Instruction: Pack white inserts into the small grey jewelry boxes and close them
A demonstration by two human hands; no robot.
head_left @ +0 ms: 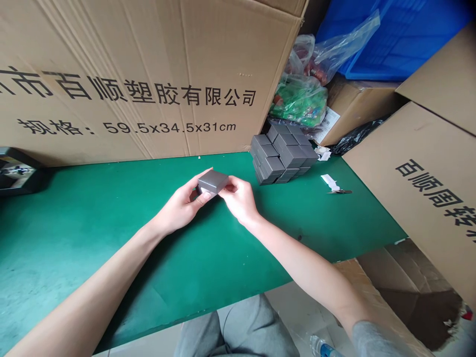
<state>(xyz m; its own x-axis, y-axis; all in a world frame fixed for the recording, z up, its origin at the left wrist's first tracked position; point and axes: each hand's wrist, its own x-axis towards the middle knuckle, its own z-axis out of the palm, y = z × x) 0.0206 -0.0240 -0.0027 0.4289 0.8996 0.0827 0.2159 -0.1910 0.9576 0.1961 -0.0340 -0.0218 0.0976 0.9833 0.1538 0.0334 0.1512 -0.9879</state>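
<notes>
A small dark grey box [213,180] is held above the green table [156,277], its smooth top facing up. My left hand [185,202] grips its left and near side, the thumb along the front edge. My right hand [240,197] pinches its right side with bent fingers. The box's underside and some fingertips are hidden. Right of my hands stands a stack of similar dark grey boxes [284,154], several of them piled against each other.
A large cardboard box [148,59] walls the back, another cardboard box [420,173] the right. Plastic bags [301,99] and a blue bin [401,39] sit back right. A white paper strip [329,182] lies right of the stack; a black-framed object [18,173] stands far left.
</notes>
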